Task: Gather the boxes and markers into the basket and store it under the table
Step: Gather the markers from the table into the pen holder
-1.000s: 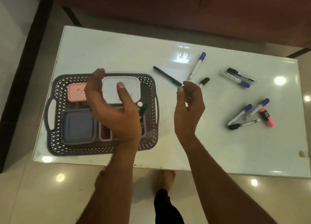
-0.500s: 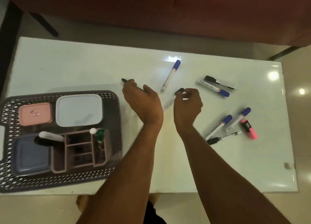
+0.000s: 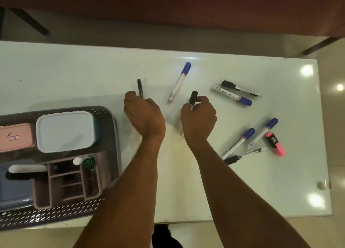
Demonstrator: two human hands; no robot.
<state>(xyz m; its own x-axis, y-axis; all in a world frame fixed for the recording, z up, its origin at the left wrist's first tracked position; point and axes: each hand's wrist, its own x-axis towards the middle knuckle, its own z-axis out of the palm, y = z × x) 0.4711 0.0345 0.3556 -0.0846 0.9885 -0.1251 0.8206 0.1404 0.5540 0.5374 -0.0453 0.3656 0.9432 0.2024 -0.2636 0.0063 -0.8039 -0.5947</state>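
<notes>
My left hand [image 3: 144, 115] grips a thin green pen [image 3: 140, 88] whose top sticks out above the fingers. My right hand [image 3: 198, 117] pinches a black-capped marker [image 3: 193, 97]. Between the hands lies a blue-capped white marker [image 3: 179, 81]. More markers lie to the right: a black and a blue one [image 3: 236, 92] side by side, and a cluster of blue and black markers [image 3: 248, 142] with a pink highlighter [image 3: 275, 144]. The dark perforated basket [image 3: 104, 115] at the left holds a pink box [image 3: 15, 137], a white box [image 3: 65, 131], a blue-grey box [image 3: 11, 191] and a brown organiser [image 3: 69, 182] with markers.
The white glossy table [image 3: 242, 188] has its near edge just below my forearms and its right edge by the floor tiles. A dark red sofa [image 3: 186, 9] runs along the far side. A small object [image 3: 320, 185] lies near the table's right front corner.
My left hand left the basket and closed round the green pen; my right hand reached forward and took hold of the black-capped marker. The view shifted right, so the basket sits further left.
</notes>
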